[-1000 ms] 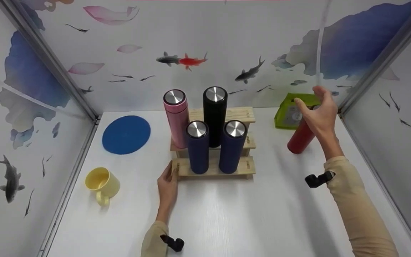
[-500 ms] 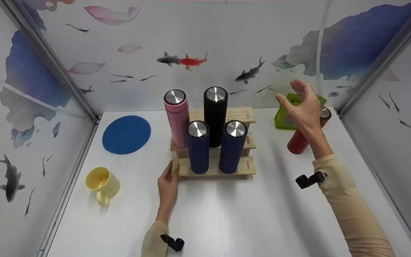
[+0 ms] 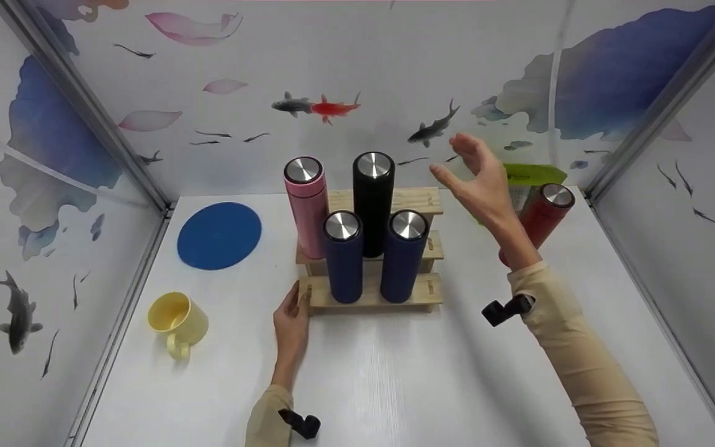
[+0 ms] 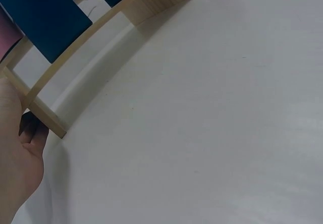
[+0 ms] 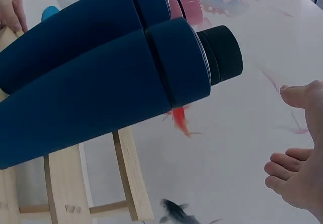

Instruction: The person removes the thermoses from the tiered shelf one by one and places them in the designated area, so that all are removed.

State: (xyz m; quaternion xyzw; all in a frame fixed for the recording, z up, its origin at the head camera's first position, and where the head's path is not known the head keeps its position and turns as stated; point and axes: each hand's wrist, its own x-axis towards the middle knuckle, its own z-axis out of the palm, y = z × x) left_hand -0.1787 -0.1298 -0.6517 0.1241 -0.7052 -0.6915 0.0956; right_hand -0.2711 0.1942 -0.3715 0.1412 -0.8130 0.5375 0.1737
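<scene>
My left hand (image 3: 292, 326) grips the front left end of a tiered wooden rack (image 3: 418, 201), thumb and fingers on either side of the wood in the left wrist view. Two navy thermos bottles, one left (image 3: 345, 267) and one right (image 3: 402, 267), stand on the lowest step. Behind them rise a pink thermos (image 3: 308, 217) and a black thermos (image 3: 373, 205). To the right of the black one, my right hand (image 3: 485, 192) hangs in the air, thumb and fingers spread, holding nothing. The right wrist view also shows this hand (image 5: 303, 168) apart from the bottles.
Partly behind the right forearm, a red thermos (image 3: 547, 214) stands on the white table (image 3: 370, 385). A green bag (image 3: 534, 175) is behind it. At left are a blue round mat (image 3: 220, 236) and a yellow mug (image 3: 187, 320). Printed panels enclose the back and sides.
My right hand has moved left from beside the red thermos toward the rack, fingers spread throughout. The left hand keeps its hold on the rack, and the bottles have not moved.
</scene>
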